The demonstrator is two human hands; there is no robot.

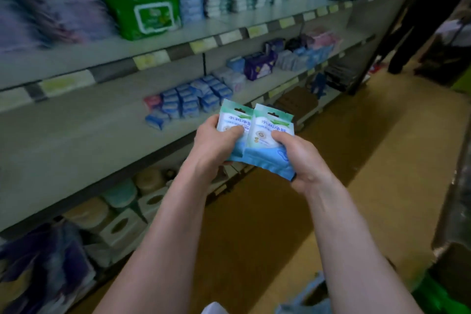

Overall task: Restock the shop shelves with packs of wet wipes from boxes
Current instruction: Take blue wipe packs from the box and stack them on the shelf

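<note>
Carrying step: left hand grips one pack, right hand a second pack, edges overlapping. Next, probably set both by the shelf's front edge.

You're holding two wet wipe packs in the air in front of the shelf: left pack in your left hand, right pack in your right hand. Both upright, fronts facing you, right overlapping the left's edge. Green tops with hang slots, white labels, blue bottoms.
</note>
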